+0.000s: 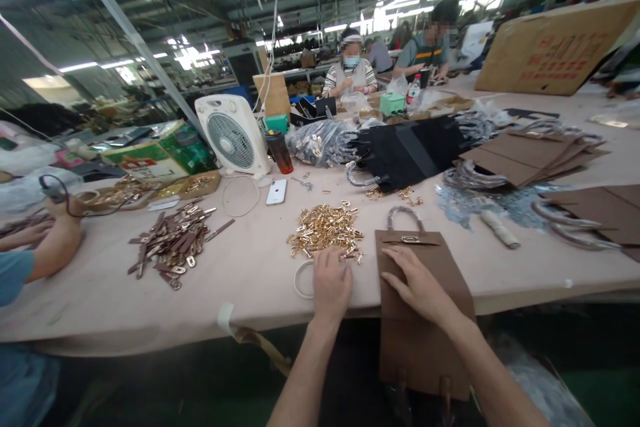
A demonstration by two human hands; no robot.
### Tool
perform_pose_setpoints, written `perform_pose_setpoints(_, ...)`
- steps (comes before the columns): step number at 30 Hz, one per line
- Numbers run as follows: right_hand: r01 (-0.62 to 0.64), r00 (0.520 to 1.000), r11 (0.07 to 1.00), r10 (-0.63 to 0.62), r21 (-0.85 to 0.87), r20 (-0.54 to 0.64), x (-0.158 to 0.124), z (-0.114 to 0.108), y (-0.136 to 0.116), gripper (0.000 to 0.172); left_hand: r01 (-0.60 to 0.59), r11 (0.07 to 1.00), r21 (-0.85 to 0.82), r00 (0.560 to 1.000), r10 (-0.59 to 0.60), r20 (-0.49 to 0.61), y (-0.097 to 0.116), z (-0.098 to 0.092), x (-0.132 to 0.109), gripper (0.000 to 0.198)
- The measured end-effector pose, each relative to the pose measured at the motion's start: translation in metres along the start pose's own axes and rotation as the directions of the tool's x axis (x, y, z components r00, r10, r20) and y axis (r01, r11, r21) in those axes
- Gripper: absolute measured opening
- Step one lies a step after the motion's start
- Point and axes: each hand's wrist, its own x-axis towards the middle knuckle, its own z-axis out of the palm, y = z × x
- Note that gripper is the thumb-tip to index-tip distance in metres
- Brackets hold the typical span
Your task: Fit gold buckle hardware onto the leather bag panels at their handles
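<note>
A brown bag piece (425, 340) with a handle and a gold metal fitting (411, 239) near its top lies over the table's front edge. My right hand (413, 280) rests on it, fingers stretched out and thumb apart. My left hand (331, 287) reaches to the near edge of a heap of small gold metal fittings (327, 227), its fingers extended; nothing shows in its grip. Beside it, partly covered by the hand, lies a pale ring-shaped roll (297, 278). To the left is a pile of brown strips (173, 240) with gold buckle pieces.
A white box fan (233, 135), a tumbler (280, 152) and a phone (276, 192) stand or lie beyond. Black bag pieces (410, 150) and stacked brown ones (525, 153) lie at the back and right. A co-worker's arm (57, 240) is at far left; other people sit across.
</note>
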Motion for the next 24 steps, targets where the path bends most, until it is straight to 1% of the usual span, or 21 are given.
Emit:
perform_pose_setpoints(2, 0.005, 1.000, 1.000, -0.005, 0.008, 0.010, 0.017, 0.005, -0.004, 0.049, -0.056, 0.998, 0.025, 0.997, 0.054, 0.054, -0.007, -0.003, 0.011, 0.037)
perform_pose_setpoints(5, 0.017, 1.000, 0.999, -0.017, -0.027, 0.021, 0.041, 0.019, -0.013, 0.052, -0.095, 0.995, 0.020, 0.982, 0.091, 0.168, -0.015, -0.002, 0.030, 0.053)
perform_pose_setpoints(7, 0.030, 0.999, 0.998, -0.029, -0.062, 0.021, 0.053, 0.030, -0.016, 0.043, -0.118, 0.993, 0.017, 0.955, 0.108, 0.278, -0.020, -0.002, 0.044, 0.059)
perform_pose_setpoints(9, 0.038, 0.999, 0.997, -0.037, -0.069, 0.012, 0.059, 0.039, -0.016, 0.029, -0.155, 0.988, 0.020, 0.918, 0.136, 0.373, -0.025, -0.003, 0.059, 0.055)
perform_pose_setpoints(11, 0.046, 0.999, 0.998, -0.046, -0.045, -0.004, 0.061, 0.046, -0.014, 0.021, -0.195, 0.981, 0.008, 0.887, 0.173, 0.427, -0.032, -0.007, 0.074, 0.048)
perform_pose_setpoints(14, 0.050, 0.998, 0.999, -0.050, -0.013, -0.048, 0.060, 0.048, -0.009, 0.015, -0.226, 0.974, -0.024, 0.873, 0.213, 0.438, -0.041, -0.014, 0.092, 0.041)
perform_pose_setpoints(17, 0.045, 0.995, 0.999, -0.047, -0.017, -0.083, 0.060, 0.047, -0.010, 0.011, -0.225, 0.974, 0.022, 0.879, 0.194, 0.435, -0.050, -0.016, 0.106, 0.039)
perform_pose_setpoints(19, 0.055, 0.995, 0.998, -0.056, -0.017, -0.083, 0.059, 0.046, -0.013, 0.013, -0.228, 0.972, 0.053, 0.887, 0.185, 0.423, -0.056, -0.015, 0.115, 0.039)
perform_pose_setpoints(24, 0.053, 0.996, 0.998, -0.049, 0.047, -0.071, 0.058, 0.045, -0.016, 0.024, -0.294, 0.956, 0.008, 0.896, 0.273, 0.351, -0.066, -0.006, 0.135, 0.037)
